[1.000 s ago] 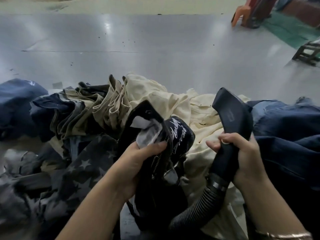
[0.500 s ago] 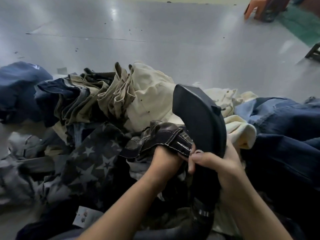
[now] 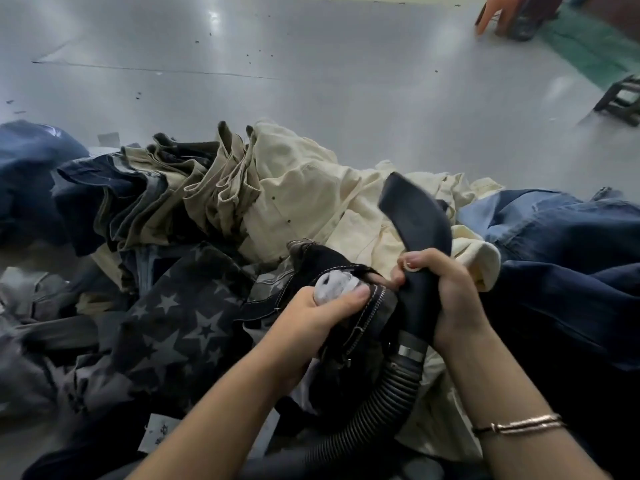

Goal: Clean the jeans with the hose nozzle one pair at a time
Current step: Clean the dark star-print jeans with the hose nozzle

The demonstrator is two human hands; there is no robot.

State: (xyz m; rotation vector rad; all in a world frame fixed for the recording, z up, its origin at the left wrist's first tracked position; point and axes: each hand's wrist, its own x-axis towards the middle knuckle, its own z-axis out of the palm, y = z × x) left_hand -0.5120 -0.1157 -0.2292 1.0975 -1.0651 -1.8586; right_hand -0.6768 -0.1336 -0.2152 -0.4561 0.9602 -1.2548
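Two hands busy: left hand [image 3: 323, 311] grips black jeans [image 3: 349, 327] at the white pocket lining, right hand [image 3: 446, 292] wraps the hose nozzle [image 3: 417, 220], touching the jeans. Behind, clothes pile [image 3: 277, 188] on grey surface [image 3: 311, 81].

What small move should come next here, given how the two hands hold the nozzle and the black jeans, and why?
Probably tip the hose nozzle down onto the pocket lining. The left hand grips the black jeans with the white lining pulled out beside the zipper; the right hand grips the nozzle's neck, but its mouth points up and away over the cream trousers, not at the lining.
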